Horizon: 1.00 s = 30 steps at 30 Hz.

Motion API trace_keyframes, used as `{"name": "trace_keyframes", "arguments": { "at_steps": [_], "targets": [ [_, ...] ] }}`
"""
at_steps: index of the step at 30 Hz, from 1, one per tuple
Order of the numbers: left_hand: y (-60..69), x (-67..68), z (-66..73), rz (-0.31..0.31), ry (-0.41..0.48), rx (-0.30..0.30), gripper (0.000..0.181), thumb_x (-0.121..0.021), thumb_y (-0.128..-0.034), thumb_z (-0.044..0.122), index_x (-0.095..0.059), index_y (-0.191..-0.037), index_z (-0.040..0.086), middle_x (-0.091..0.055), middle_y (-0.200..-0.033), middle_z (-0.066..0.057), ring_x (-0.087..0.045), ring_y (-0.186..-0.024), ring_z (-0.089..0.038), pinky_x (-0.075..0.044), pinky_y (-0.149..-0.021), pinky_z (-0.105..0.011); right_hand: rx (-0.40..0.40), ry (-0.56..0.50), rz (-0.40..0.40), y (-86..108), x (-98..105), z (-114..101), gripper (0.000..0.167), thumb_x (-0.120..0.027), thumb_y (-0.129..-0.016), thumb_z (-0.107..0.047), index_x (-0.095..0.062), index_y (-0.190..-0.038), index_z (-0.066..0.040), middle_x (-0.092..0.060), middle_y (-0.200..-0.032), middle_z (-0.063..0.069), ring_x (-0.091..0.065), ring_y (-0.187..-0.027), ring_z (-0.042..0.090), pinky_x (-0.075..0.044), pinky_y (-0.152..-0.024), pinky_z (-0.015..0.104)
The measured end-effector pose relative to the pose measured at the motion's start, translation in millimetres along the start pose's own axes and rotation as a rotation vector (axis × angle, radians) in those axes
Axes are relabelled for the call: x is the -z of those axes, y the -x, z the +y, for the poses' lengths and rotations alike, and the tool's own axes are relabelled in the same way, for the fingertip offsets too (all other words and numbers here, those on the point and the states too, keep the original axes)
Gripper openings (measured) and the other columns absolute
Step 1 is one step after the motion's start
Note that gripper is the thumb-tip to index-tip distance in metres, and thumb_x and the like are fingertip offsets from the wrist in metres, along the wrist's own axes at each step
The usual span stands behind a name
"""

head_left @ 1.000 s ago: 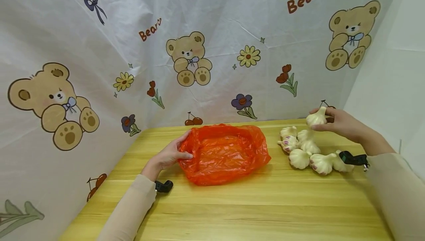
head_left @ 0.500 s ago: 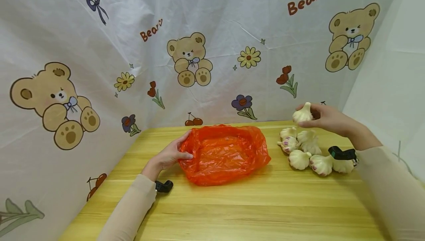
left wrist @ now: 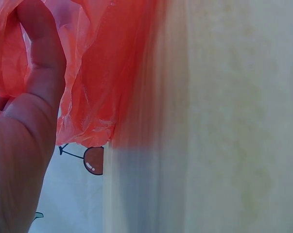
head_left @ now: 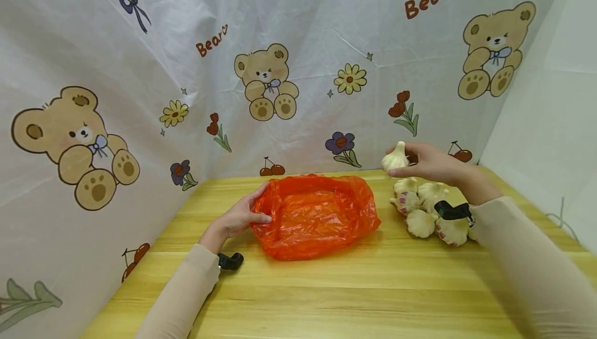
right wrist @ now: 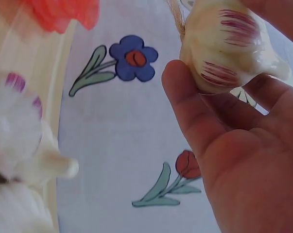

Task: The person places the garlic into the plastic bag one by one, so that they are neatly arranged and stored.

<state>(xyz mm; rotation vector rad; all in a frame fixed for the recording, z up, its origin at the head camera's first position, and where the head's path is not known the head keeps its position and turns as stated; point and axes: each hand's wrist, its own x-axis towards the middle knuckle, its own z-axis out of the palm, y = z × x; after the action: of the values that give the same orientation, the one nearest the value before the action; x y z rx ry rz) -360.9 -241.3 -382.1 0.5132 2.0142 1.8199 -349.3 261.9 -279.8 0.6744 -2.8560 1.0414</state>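
- One garlic bulb [head_left: 396, 157] is in the right hand [head_left: 431, 163], pinched between thumb and fingers, stem upward, above the table and outside the bag.
- Since a second ago, that bulb has travelled left: it was over the right part of the pile, and now it is in the air beyond the pile's back left corner, nearer the bag but apart from it.
- The right wrist view shows reddish streaks on the bulb's side.
- The left hand [head_left: 240, 218] has kept its place, thumb and fingers gripping the left edge of the red plastic bag [head_left: 308, 250]; some of its fingers are hidden by the plastic.
- The bag lies in the same spot with its mouth spread wide.
- The other garlic bulbs [head_left: 421, 223] remain grouped on the wooden table [head_left: 326, 297], right of the bag.
- The right wrist's black camera [head_left: 452, 210] has shifted left with the arm and, with the sleeve [head_left: 522, 256], now covers most of the rightmost bulb.
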Motion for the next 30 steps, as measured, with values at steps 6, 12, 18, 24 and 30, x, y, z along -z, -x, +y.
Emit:
{"name": "trace_keyframes", "arguments": {
  "at_steps": [6, 12, 18, 24, 30],
  "targets": [
    [-0.6, 1.4, -3.8, -0.007, -0.009, -0.004, 0.110, -0.076, -0.0851, -0.009, -0.017, -0.165, 0.038, -0.019, -0.172, -0.006, -0.037, -0.147, -0.039, -0.058, -0.100, -0.042, 0.030, -0.034, -0.038, -17.7, -16, -14, 0.059, -0.078, -0.089, -0.049, -0.060, -0.137, -0.019, -0.067, -0.122, 0.005, -0.062, -0.108, 0.023, -0.056, -0.088, 0.032],
    [-1.2, 1.7, -4.4, -0.009, 0.000, -0.011, 0.110, -0.076, -0.0849, -0.010, -0.017, -0.165, 0.038, -0.019, -0.172, -0.006, -0.037, -0.147, -0.039, -0.059, -0.099, -0.040, 0.040, -0.089, -0.066, -38.6, -31, -28, 0.056, -0.079, -0.088, -0.051, -0.063, -0.130, -0.017, -0.067, -0.121, 0.007, -0.062, -0.109, 0.025, -0.055, -0.096, 0.040],
    [-1.1, 0.7, -2.8, -0.008, -0.004, -0.004, 0.110, -0.076, -0.0854, -0.009, -0.016, -0.165, 0.038, -0.019, -0.172, -0.006, -0.036, -0.147, -0.038, -0.058, -0.100, -0.040, 0.056, -0.137, -0.093, -60.1, -46, -41, 0.050, -0.080, -0.088, -0.047, -0.063, -0.125, -0.018, -0.069, -0.117, 0.006, -0.064, -0.107, 0.025, -0.055, -0.099, 0.044],
    [-0.8, 0.9, -1.4, -0.001, -0.016, -0.014, 0.110, -0.076, -0.0859, -0.007, -0.015, -0.166, 0.036, -0.018, -0.172, -0.006, -0.034, -0.150, -0.040, -0.058, -0.101, -0.041, 0.105, -0.211, -0.123, -76.2, -60, -57, 0.047, -0.082, -0.088, -0.035, -0.063, -0.125, -0.014, -0.069, -0.116, 0.009, -0.064, -0.102, 0.026, -0.059, -0.095, 0.040],
    [-1.2, 1.5, -0.8, -0.004, -0.023, -0.020, 0.110, -0.077, -0.0858, -0.006, -0.014, -0.166, 0.036, -0.018, -0.172, -0.006, -0.034, -0.150, -0.041, -0.058, -0.100, -0.041, 0.128, -0.221, -0.132, -91.1, -71, -69, 0.048, -0.083, -0.088, -0.032, -0.062, -0.126, -0.012, -0.068, -0.115, 0.009, -0.065, -0.101, 0.026, -0.060, -0.094, 0.038]
  ]
}}
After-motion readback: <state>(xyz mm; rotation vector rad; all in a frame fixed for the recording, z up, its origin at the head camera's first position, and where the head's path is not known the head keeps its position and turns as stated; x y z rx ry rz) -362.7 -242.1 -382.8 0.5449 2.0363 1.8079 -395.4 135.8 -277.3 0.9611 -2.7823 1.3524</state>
